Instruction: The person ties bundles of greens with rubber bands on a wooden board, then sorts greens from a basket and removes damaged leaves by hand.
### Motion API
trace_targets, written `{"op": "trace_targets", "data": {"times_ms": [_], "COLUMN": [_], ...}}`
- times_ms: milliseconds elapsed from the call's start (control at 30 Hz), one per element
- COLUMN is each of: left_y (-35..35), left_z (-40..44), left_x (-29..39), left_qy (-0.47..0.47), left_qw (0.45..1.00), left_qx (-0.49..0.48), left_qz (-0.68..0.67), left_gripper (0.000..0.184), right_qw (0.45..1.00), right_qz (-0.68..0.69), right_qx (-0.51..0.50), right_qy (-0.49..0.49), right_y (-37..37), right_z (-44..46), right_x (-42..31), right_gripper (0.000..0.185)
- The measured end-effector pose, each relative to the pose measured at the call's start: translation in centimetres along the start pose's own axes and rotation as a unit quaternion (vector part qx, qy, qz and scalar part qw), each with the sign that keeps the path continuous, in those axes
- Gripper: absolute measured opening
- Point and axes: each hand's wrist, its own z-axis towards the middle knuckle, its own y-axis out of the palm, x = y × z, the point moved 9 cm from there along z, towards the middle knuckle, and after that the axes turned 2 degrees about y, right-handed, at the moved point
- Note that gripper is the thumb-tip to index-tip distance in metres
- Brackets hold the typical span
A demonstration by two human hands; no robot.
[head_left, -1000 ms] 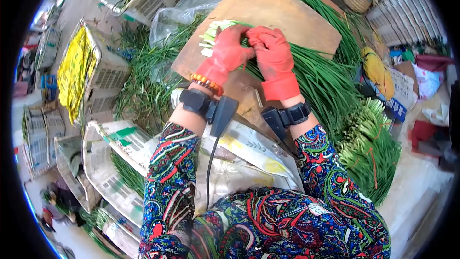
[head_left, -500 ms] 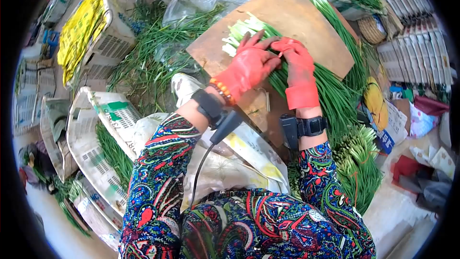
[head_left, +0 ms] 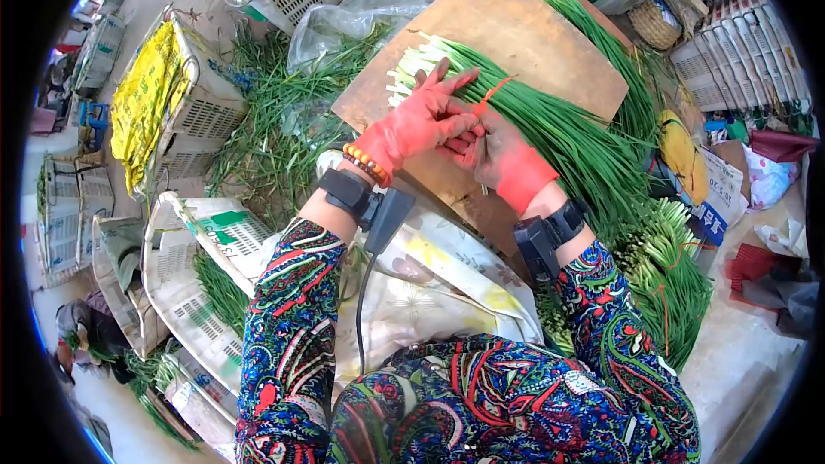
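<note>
A bundle of chives (head_left: 550,125) with white stem ends lies across a worn brown board (head_left: 490,9). Around it runs a thin red tie (head_left: 496,90), one end sticking up above the leaves. Both my hands wear red gloves and meet at the near side of the bundle. My left hand (head_left: 423,125) is by the white stems, some fingers extended over them, its thumb and other fingers closed at the tie. Facing it, my right hand (head_left: 513,159) has its fingertips pinched together at the tie. The fingers overlap and hide the tie's lower part.
More chives (head_left: 593,43) lie along the board's far right edge. Tied bunches (head_left: 662,292) are heaped by my right forearm. Loose green leaves (head_left: 275,112) litter the floor at left. White plastic crates (head_left: 206,103) stand around, one carrying yellow cloth (head_left: 146,112).
My right hand has come down off the top of the bundle to its near side, turning toward my left hand. The red tie now shows across the chives. The view has shifted slightly.
</note>
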Motion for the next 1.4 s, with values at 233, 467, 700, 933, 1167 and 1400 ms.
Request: {"op": "trace_targets", "data": {"times_ms": [233,467,700,933,1167,1400], "left_y": [-2.4,7.1,4.0,-9.3,-10.7,-8.1], "left_z": [2.7,8.2,5.0,5.2,0.1,2.9], "left_x": [9.5,5.1,11.9,20.3,10.4,-0.1], "left_qy": [-0.08,0.062,0.066,0.225,0.223,-0.099], "left_qw": [0.987,0.907,0.951,0.936,0.884,0.959], "left_qx": [-0.052,0.036,-0.076,0.262,0.33,0.252], "left_qz": [0.133,0.414,0.292,0.067,0.243,-0.089], "left_gripper": [0.057,0.051,0.05,0.044,0.045,0.054], "right_qw": [1.0,0.974,0.796,0.66,0.55,0.534], "right_qz": [-0.01,-0.176,-0.563,-0.675,-0.696,-0.686], "right_qx": [0.021,-0.126,-0.144,-0.022,-0.025,0.038], "right_qy": [0.008,-0.073,-0.167,-0.328,-0.462,-0.492], "right_y": [-2.4,-10.6,-0.5,5.0,9.0,7.2], "right_z": [-0.3,2.5,-7.3,-11.6,-7.2,-7.0], "right_x": [4.6,11.0,0.5,-16.1,-17.3,-10.4], "right_gripper": [0.016,0.026,0.034,0.035,0.036,0.018]}}
